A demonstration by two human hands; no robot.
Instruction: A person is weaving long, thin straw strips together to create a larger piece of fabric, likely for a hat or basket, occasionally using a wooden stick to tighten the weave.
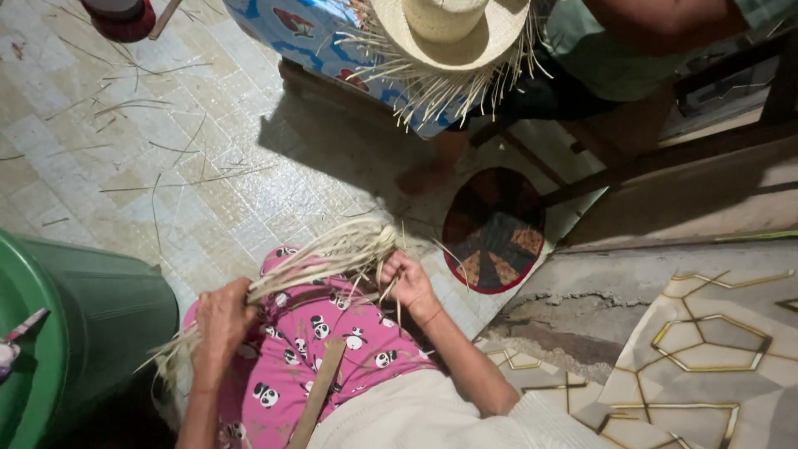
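Across the lap lies the straw bundle (307, 266) — long axis running from lower left up to the right, loose ends fanning right. Left hand (223, 320) has its fingers closed round it; right hand (409, 283) pinches strands near the splayed end. Best kept taut and fed evenly, I judge. Bucket (100, 324) stands left.

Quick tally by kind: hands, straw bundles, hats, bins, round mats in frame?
Hands: 2, left hand and right hand, both gripping the bundle
Straw bundle: 1
Straw hat: 1, unfinished, fringe loose
Green bin: 1
Round woven mat: 1
Total: 6
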